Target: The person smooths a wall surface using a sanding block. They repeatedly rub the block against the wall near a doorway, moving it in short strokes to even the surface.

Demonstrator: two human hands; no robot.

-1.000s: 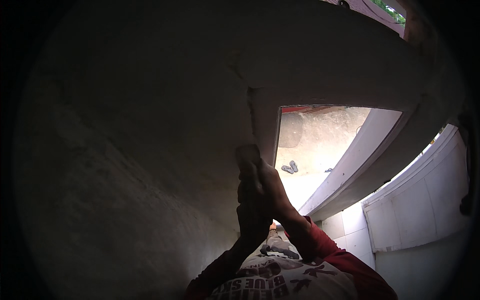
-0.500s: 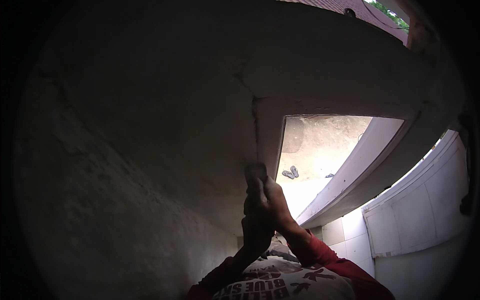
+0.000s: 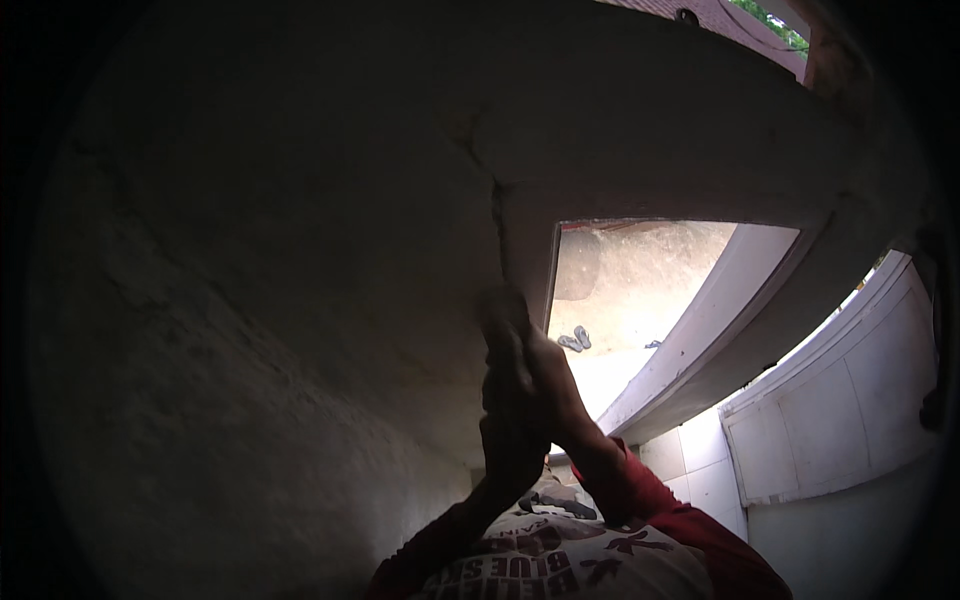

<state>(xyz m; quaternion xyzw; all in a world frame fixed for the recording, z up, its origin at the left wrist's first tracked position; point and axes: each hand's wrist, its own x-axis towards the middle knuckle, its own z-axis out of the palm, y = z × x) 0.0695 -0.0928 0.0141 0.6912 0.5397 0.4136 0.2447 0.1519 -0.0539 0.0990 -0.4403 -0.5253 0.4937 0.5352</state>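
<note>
Both hands are together in front of me, close to the dim wall beside the door frame. My right hand is closed, its fingers pressed together toward the wall. Against it, lower and to the left, lies my left hand, also closed and mostly in shadow. A dark, blunt, block-like piece sticks out beyond the fingers and appears to touch the wall near the lower end of a crack. Its kind is too dark to make out.
Right of my hands is a bright doorway opening, with a pair of flip-flops on the ground beyond it. A pale door jamb slants along its right side. White floor tiles and a pale panel lie at the lower right.
Both hands have moved up along the wall, carrying the dark piece farther up toward the crack. The view has shifted slightly.
</note>
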